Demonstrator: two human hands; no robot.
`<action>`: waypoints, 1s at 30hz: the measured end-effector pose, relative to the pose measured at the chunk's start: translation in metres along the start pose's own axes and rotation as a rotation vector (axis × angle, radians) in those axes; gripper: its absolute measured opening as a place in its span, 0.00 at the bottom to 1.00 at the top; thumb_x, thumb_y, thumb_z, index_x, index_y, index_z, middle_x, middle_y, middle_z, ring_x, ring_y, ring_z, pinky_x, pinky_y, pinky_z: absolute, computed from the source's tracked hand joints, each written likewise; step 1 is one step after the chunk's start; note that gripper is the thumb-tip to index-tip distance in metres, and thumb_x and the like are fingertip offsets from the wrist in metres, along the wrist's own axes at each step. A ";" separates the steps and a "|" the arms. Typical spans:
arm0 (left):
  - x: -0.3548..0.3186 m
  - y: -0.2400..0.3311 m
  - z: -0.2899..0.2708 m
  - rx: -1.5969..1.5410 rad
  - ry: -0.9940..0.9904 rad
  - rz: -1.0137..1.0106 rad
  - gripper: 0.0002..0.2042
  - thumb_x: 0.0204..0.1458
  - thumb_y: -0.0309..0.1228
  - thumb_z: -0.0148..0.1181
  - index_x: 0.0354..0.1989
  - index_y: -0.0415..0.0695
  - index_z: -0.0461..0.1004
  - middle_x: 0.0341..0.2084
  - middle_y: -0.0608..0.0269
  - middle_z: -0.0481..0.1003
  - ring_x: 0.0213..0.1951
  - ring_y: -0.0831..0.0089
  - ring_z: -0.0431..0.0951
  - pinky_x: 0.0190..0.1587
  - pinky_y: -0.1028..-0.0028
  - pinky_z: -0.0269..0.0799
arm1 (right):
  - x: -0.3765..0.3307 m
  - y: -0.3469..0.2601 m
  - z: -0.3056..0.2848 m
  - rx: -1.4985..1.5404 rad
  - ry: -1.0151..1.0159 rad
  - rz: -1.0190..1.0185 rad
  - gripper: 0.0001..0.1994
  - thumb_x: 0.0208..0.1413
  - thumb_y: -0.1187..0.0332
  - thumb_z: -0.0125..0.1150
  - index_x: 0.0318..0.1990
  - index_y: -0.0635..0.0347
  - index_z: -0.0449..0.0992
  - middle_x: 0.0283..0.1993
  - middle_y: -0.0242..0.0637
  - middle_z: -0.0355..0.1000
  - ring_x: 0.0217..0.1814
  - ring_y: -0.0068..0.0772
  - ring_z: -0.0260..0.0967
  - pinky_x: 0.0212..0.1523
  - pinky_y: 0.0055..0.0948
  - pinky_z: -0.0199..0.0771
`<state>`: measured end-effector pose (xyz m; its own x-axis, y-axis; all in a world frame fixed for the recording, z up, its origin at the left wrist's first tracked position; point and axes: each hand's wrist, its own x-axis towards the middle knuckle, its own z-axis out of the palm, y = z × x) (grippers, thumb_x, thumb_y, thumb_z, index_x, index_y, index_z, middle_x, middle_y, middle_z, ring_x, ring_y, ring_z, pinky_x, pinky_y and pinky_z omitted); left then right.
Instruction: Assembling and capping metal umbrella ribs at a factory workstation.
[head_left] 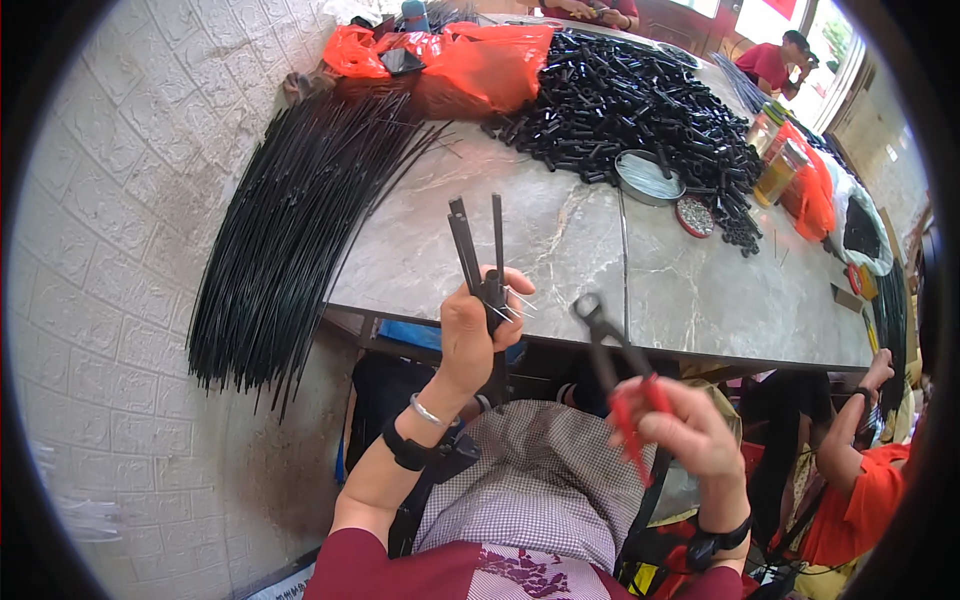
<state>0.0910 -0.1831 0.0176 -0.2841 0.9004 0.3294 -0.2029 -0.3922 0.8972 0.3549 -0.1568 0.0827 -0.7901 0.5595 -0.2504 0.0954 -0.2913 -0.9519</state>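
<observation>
Sticks [465, 245], dark and pointing up, stand with a short tube [492, 290] in the left hand [470, 325], whose fingers curl closed around them by the near edge of the table [560, 230]; thin wires [523, 300] poke out sideways past the fingertips. That grip looks sound: hold the bunch firm and low, with the fingertips tucked behind the wires so that each end shows plainly. To the right, pincers [604, 365] point up and away, their head blurred and apart from the wires; whether the jaws meet, I cannot tell. The right hand [695, 430] has its fingers wrapped about the red handles, a hold that should steer the head squarely and clear of skin. As for room, the wall [120, 180] and the overhanging rods [290, 230] bound the left, so the left elbow had best swing little that way. Bare grey tabletop lies ahead of both hands, up to the heap of black tubes [640, 110]. Farther right, a round tin [650, 200] and a red-rimmed bowl [697, 234] sit beside the heap and could spill if knocked. At the far right, a co-worker's hand [880, 370] is near the table edge, well apart.
</observation>
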 end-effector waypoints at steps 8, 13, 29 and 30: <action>-0.011 -0.007 -0.002 0.089 0.083 0.004 0.45 0.48 0.72 0.27 0.37 0.33 0.69 0.13 0.70 0.66 0.15 0.86 0.64 0.18 0.86 0.56 | 0.012 0.009 0.027 0.283 -0.273 0.146 0.21 0.60 0.71 0.49 0.57 0.78 0.60 0.51 0.63 0.68 0.51 0.60 0.71 0.47 0.43 0.77; -0.017 -0.005 -0.007 0.118 0.069 0.045 0.46 0.49 0.71 0.27 0.39 0.31 0.68 0.14 0.69 0.68 0.17 0.83 0.65 0.20 0.84 0.58 | 0.015 0.012 0.024 0.432 -0.345 0.189 0.22 0.61 0.70 0.48 0.58 0.77 0.59 0.53 0.60 0.67 0.53 0.56 0.70 0.49 0.40 0.76; -0.025 -0.010 -0.006 -0.046 -0.005 0.088 0.44 0.51 0.70 0.30 0.39 0.33 0.72 0.13 0.74 0.62 0.16 0.89 0.60 0.19 0.84 0.50 | 0.011 0.009 0.024 0.487 -0.337 0.270 0.19 0.62 0.70 0.45 0.55 0.77 0.60 0.35 0.53 0.73 0.23 0.35 0.74 0.20 0.27 0.74; -0.025 -0.010 -0.006 -0.047 -0.007 0.088 0.44 0.51 0.70 0.30 0.39 0.33 0.72 0.13 0.74 0.62 0.16 0.89 0.60 0.19 0.84 0.50 | 0.012 0.017 0.019 0.529 -0.401 0.218 0.18 0.62 0.71 0.45 0.55 0.76 0.60 0.33 0.51 0.72 0.22 0.34 0.73 0.19 0.26 0.74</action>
<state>0.0948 -0.2025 -0.0015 -0.2961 0.8635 0.4084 -0.2217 -0.4780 0.8499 0.3352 -0.1697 0.0668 -0.9588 0.1453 -0.2440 0.0498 -0.7598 -0.6482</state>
